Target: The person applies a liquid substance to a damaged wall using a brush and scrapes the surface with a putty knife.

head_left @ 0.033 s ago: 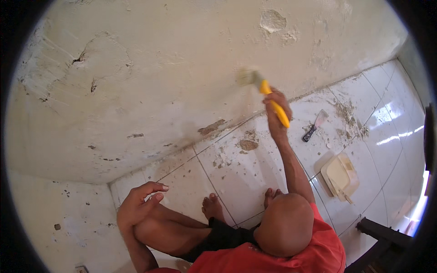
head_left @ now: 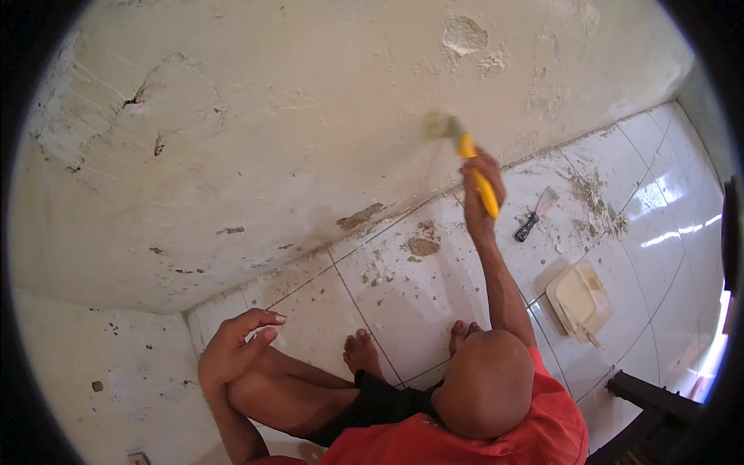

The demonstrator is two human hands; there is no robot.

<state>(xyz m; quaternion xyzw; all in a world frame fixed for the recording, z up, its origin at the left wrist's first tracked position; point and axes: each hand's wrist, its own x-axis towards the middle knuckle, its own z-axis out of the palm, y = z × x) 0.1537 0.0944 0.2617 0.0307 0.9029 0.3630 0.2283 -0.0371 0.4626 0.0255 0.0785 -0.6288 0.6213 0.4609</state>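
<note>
My right hand [head_left: 484,182] grips a paintbrush with a yellow handle [head_left: 466,146]. Its pale bristles, blurred by motion, are at the lower part of the cream wall [head_left: 325,147]; I cannot tell whether they touch it. My left hand [head_left: 242,345] hangs over my bent left knee, empty, with thumb and forefinger apart. On the tiles to the right of my right forearm lies a putty knife [head_left: 536,215] with a dark handle. Nearer to me is a cream plastic tray [head_left: 580,298] with a thin stick-like tool [head_left: 583,329] across it.
The wall has peeled patches, cracks and a bare hollow [head_left: 465,36] high up. Crumbled plaster [head_left: 422,246] litters the white floor tiles [head_left: 310,306] along the wall's foot, with more debris [head_left: 593,198] beyond the putty knife. A dark frame-like object [head_left: 655,399] stands at lower right.
My right hand has shifted a little to the right with the paintbrush, and the bristles have moved right along the wall. My left hand has stayed nearly still.
</note>
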